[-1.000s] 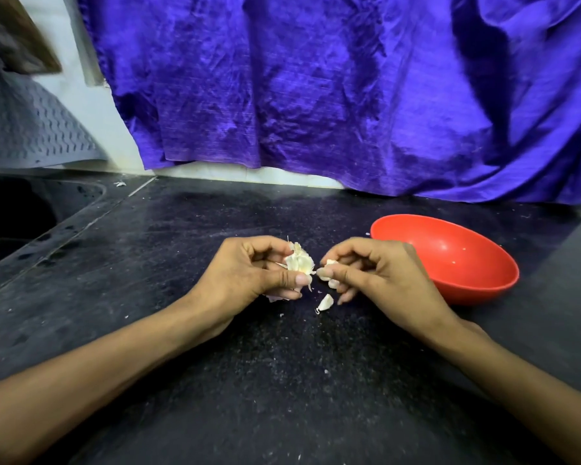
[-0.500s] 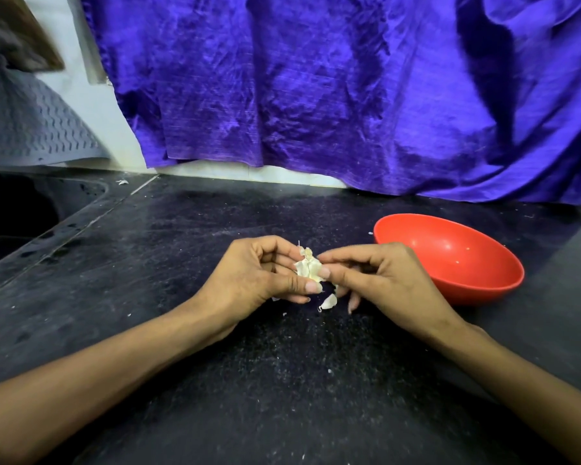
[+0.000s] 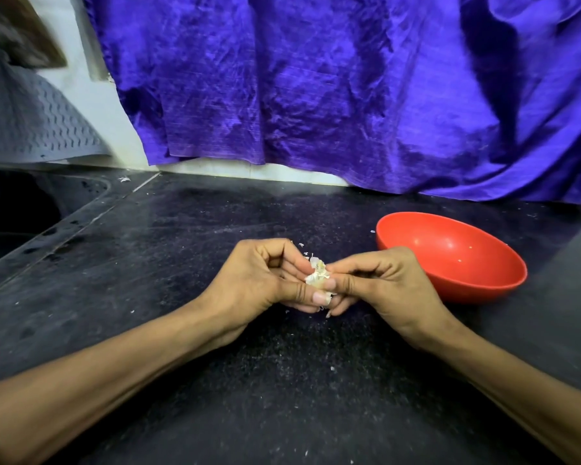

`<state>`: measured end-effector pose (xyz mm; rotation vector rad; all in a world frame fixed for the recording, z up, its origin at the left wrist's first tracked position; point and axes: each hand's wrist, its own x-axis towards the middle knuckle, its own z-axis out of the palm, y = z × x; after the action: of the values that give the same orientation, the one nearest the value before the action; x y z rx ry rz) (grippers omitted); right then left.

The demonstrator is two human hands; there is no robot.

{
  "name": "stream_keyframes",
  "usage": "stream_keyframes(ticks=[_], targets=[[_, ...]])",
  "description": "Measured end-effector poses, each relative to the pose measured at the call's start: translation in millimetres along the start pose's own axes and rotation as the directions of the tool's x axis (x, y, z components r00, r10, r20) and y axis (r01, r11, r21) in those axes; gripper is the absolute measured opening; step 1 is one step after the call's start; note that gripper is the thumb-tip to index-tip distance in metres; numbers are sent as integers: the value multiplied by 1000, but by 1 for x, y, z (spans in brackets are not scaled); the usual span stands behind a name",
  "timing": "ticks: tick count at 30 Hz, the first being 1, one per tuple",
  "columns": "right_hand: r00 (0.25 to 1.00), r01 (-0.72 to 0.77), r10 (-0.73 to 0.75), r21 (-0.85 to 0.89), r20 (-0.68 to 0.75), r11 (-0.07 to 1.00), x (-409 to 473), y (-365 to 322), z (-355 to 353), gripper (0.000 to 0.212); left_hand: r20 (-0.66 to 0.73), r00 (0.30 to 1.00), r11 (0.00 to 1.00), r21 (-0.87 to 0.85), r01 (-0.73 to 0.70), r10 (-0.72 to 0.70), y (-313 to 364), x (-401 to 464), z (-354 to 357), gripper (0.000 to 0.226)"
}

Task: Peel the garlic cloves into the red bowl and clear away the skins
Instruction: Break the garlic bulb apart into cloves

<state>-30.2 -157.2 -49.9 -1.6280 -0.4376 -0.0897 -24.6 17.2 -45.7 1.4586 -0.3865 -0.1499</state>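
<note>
Left hand: I see the left hand [image 3: 259, 280] above the middle of the surface, fingers curled inward, thumb laid flat along the near side of the garlic; it grips the piece from the left.
Right hand: the right hand [image 3: 383, 286] meets it from the right, fingers bent, thumb and forefinger pinching the same piece. The tips of both hands touch each other around it.
Garlic: I note one pale, papery garlic piece [image 3: 318, 271] held between the two hands, clear of the surface. I cannot tell how much skin is left on it or whether it is one clove or several.
Red bowl: the red bowl [image 3: 450, 256] stands on the surface toward its right edge, just beside and behind the right hand, tilted so its opening faces me. I log only a few tiny pale specks inside; no clove is visible in it.
Skins: small white skin flakes [image 3: 301, 245] lie on the surface just behind the hands, with more bits under the fingertips and scattered toward the near edge.
Surface: a dark speckled surface [image 3: 182, 246], dusty with fine white crumbs.
Back edge: a creased purple cloth [image 3: 316, 88] hangs along the back edge of the surface.
Left edge: a dark sink basin [image 3: 31, 209] is sunk at the back left corner, with a grey patterned mat [image 3: 31, 129] leaning above it.
</note>
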Motion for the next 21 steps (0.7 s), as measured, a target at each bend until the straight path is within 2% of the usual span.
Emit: stream_keyframes(ticks=[6, 12, 15, 21], targets=[[1000, -23, 21, 62, 22, 998, -3, -3, -1, 27, 48, 997, 998, -39, 58, -56, 1, -2, -2, 29], [996, -75, 70, 88, 59, 993, 1, -4, -6, 22, 68, 994, 994, -74, 85, -80, 3, 2, -6, 28], [993, -72, 70, 25, 98, 997, 5, -3, -6, 24, 52, 997, 996, -56, 67, -64, 2, 4, -7, 29], [994, 27, -14, -125, 105, 992, 4, 3, -6, 26, 42, 997, 997, -26, 69, -68, 1, 7, -10, 31]])
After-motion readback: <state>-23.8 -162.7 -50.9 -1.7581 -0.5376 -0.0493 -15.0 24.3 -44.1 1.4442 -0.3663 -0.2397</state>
